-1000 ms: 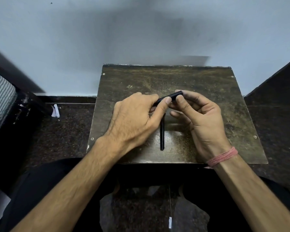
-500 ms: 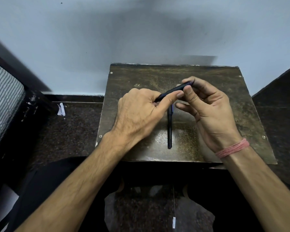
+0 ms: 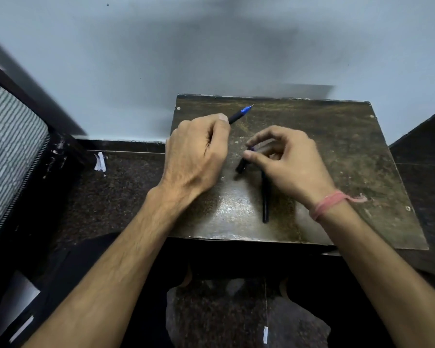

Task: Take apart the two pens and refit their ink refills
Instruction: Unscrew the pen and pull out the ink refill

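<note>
My left hand (image 3: 197,156) is closed around a dark pen (image 3: 239,116) whose blue tip and fine point stick out past my thumb toward the far side of the board. My right hand (image 3: 286,159) pinches a small black cap (image 3: 241,165) between thumb and forefinger, low over the worn dark board (image 3: 337,146). A second black pen (image 3: 265,197) lies on the board pointing away from me, its far end hidden under my right hand.
The board rests on a small stand against a pale blue wall. Dark speckled floor lies to the left with a scrap of white paper (image 3: 100,162). A striped cushion (image 3: 8,146) is at far left, and dark furniture at right.
The cap has come off the pen. My left hand carried the uncapped pen left and away, and my right hand dropped toward the board with the cap.
</note>
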